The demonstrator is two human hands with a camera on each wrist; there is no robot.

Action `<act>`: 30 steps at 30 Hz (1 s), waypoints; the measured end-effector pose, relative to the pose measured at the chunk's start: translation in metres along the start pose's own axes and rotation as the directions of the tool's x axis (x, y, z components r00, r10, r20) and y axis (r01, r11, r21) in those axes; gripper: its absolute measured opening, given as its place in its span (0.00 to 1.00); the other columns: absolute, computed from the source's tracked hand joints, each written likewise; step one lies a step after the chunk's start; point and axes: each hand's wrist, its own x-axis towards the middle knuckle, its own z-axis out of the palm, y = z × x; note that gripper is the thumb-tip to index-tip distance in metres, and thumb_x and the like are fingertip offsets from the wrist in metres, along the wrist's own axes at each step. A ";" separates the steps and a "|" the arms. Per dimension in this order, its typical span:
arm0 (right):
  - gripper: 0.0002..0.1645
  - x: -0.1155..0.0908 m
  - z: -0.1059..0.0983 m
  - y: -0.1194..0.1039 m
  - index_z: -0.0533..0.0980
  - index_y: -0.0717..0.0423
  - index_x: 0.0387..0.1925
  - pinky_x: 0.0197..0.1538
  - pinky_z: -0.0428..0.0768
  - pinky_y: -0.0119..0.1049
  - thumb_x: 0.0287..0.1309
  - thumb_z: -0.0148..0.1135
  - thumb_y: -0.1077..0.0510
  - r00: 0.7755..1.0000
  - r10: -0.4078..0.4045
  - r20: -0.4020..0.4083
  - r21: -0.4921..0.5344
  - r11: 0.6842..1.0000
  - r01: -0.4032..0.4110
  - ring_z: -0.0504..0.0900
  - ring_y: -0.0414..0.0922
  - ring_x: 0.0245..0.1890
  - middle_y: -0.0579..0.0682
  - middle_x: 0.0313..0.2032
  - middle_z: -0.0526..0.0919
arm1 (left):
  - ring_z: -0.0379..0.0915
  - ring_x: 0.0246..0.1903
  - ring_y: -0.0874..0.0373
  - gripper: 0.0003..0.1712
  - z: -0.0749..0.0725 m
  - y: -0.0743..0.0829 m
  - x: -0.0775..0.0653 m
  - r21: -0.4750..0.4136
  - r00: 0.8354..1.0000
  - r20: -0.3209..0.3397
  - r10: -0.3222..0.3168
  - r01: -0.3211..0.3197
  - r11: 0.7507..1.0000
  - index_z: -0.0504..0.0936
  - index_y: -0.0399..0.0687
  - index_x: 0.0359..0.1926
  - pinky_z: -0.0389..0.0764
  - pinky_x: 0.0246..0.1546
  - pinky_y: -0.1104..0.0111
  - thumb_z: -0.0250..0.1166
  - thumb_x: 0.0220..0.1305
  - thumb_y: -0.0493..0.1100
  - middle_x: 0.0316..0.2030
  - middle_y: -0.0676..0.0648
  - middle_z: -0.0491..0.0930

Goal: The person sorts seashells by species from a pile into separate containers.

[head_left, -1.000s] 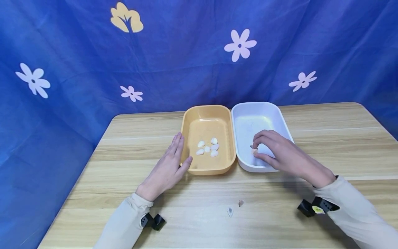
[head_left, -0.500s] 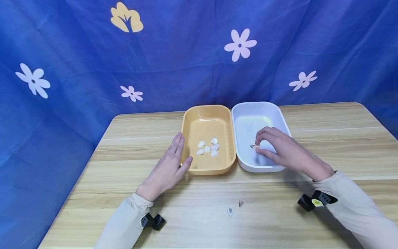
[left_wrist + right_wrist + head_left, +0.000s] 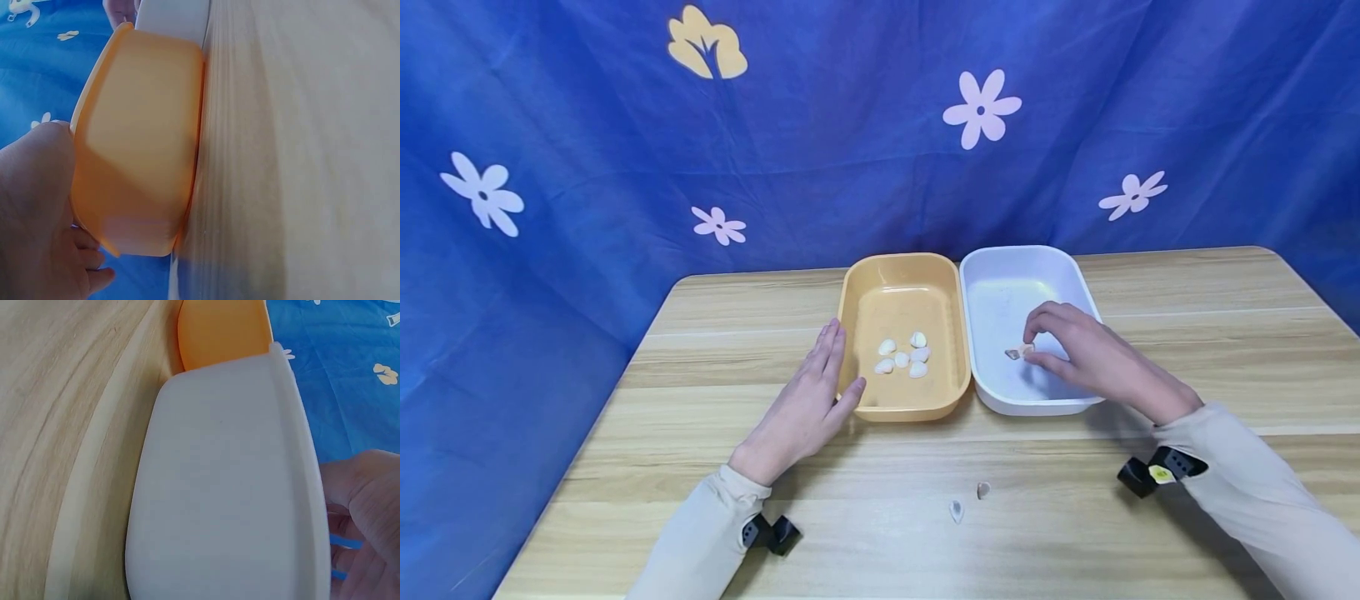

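Observation:
My left hand (image 3: 797, 408) lies with straight fingers along the left rim of the orange tray (image 3: 902, 408). Several white seashells (image 3: 902, 359) rest on that tray's floor. My right hand (image 3: 1086, 358) reaches over the near right side of the white tray (image 3: 1000, 283), pinching a small pale brownish seashell (image 3: 1027, 350) low above its floor. Just left of the fingertips lies a darker seashell (image 3: 1012, 354). In the right wrist view the tray's wall (image 3: 225, 481) hides the fingertips and the shells.
Two small seashells, one greyish (image 3: 957, 511) and one brown (image 3: 983, 490), lie on the wooden table (image 3: 737, 358) in front of the trays. The trays stand side by side. A blue flowered curtain (image 3: 850, 167) hangs behind the table.
My right hand has shifted slightly right and away from me inside the white tray, the pale seashell moving with it. The darker seashell now shows fully. My left hand stays put.

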 end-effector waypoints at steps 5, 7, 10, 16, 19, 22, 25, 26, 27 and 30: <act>0.08 0.002 0.000 0.004 0.77 0.59 0.34 0.44 0.77 0.49 0.54 0.70 0.62 0.998 0.049 0.042 -0.103 0.994 -0.045 0.76 0.53 0.40 0.54 0.38 0.79 | 0.32 0.74 0.45 0.43 -0.003 0.001 0.001 0.051 1.000 0.010 0.008 -0.008 0.999 0.44 0.28 0.73 0.47 0.72 0.51 0.40 0.75 0.58 0.74 0.34 0.36; 0.08 0.003 0.001 0.006 0.78 0.60 0.33 0.42 0.76 0.49 0.54 0.69 0.62 0.994 0.083 0.075 -0.123 0.990 -0.073 0.77 0.53 0.38 0.54 0.38 0.79 | 0.32 0.74 0.44 0.43 -0.004 0.002 0.001 0.076 1.000 0.017 0.011 -0.012 0.997 0.44 0.27 0.73 0.45 0.73 0.51 0.39 0.75 0.59 0.74 0.33 0.37; 0.07 0.005 0.003 0.009 0.78 0.59 0.32 0.40 0.76 0.48 0.54 0.69 0.62 0.983 0.132 0.125 -0.133 0.984 -0.115 0.77 0.53 0.37 0.53 0.36 0.79 | 0.32 0.74 0.43 0.43 -0.005 0.003 0.001 0.103 1.000 0.029 0.007 -0.010 0.995 0.44 0.27 0.72 0.43 0.73 0.53 0.38 0.75 0.60 0.74 0.33 0.38; 0.06 0.009 0.009 0.016 0.78 0.58 0.29 0.40 0.76 0.48 0.53 0.69 0.63 0.968 0.170 0.185 -0.131 0.980 -0.147 0.75 0.52 0.35 0.50 0.32 0.77 | 0.30 0.74 0.44 0.46 -0.008 0.007 0.001 0.142 0.998 0.048 -0.032 0.025 0.990 0.44 0.29 0.73 0.33 0.73 0.52 0.37 0.74 0.64 0.74 0.34 0.38; 0.06 0.011 0.013 0.018 0.78 0.57 0.29 0.41 0.76 0.48 0.53 0.69 0.63 0.967 0.161 0.195 -0.132 0.982 -0.137 0.75 0.53 0.36 0.50 0.32 0.76 | 0.29 0.74 0.44 0.47 -0.009 0.008 0.002 0.172 0.998 0.049 -0.048 0.039 0.984 0.45 0.29 0.73 0.28 0.72 0.49 0.36 0.73 0.66 0.74 0.34 0.39; 0.06 0.014 0.017 0.019 0.78 0.56 0.28 0.41 0.76 0.49 0.52 0.70 0.63 0.966 0.151 0.208 -0.135 0.983 -0.125 0.76 0.54 0.37 0.50 0.32 0.76 | 0.28 0.74 0.44 0.48 -0.010 0.008 0.001 0.178 0.997 0.048 -0.052 0.043 0.983 0.45 0.29 0.73 0.28 0.72 0.49 0.36 0.73 0.66 0.74 0.35 0.38; 0.07 0.016 0.019 0.020 0.78 0.54 0.27 0.41 0.76 0.49 0.51 0.70 0.63 0.963 0.152 0.221 -0.136 0.983 -0.124 0.76 0.55 0.38 0.49 0.32 0.76 | 0.25 0.74 0.45 0.48 -0.011 0.008 0.001 0.152 0.997 0.051 -0.055 0.047 0.987 0.43 0.29 0.73 0.32 0.73 0.53 0.36 0.73 0.66 0.74 0.35 0.35; 0.07 0.016 0.020 0.020 0.78 0.54 0.27 0.40 0.76 0.49 0.51 0.70 0.63 0.963 0.153 0.224 -0.136 0.983 -0.124 0.76 0.55 0.39 0.49 0.32 0.76 | 0.24 0.73 0.46 0.48 -0.011 0.008 0.001 0.143 0.997 0.051 -0.056 0.048 0.989 0.43 0.30 0.73 0.33 0.73 0.54 0.36 0.73 0.67 0.74 0.36 0.34; 0.07 0.016 0.020 0.020 0.78 0.54 0.27 0.40 0.76 0.49 0.51 0.71 0.63 0.961 0.156 0.227 -0.136 0.982 -0.127 0.76 0.55 0.39 0.49 0.32 0.76 | 0.24 0.73 0.46 0.48 -0.011 0.008 0.001 0.134 0.997 0.053 -0.057 0.049 0.990 0.42 0.30 0.73 0.34 0.73 0.55 0.36 0.72 0.67 0.74 0.36 0.33; 0.07 0.017 0.021 0.020 0.77 0.53 0.27 0.40 0.75 0.49 0.51 0.71 0.63 0.961 0.160 0.228 -0.142 0.981 -0.130 0.76 0.55 0.39 0.49 0.32 0.76 | 0.24 0.73 0.46 0.49 -0.011 0.009 0.002 0.124 0.997 0.053 -0.050 0.043 0.991 0.42 0.30 0.73 0.36 0.73 0.55 0.35 0.72 0.67 0.74 0.35 0.34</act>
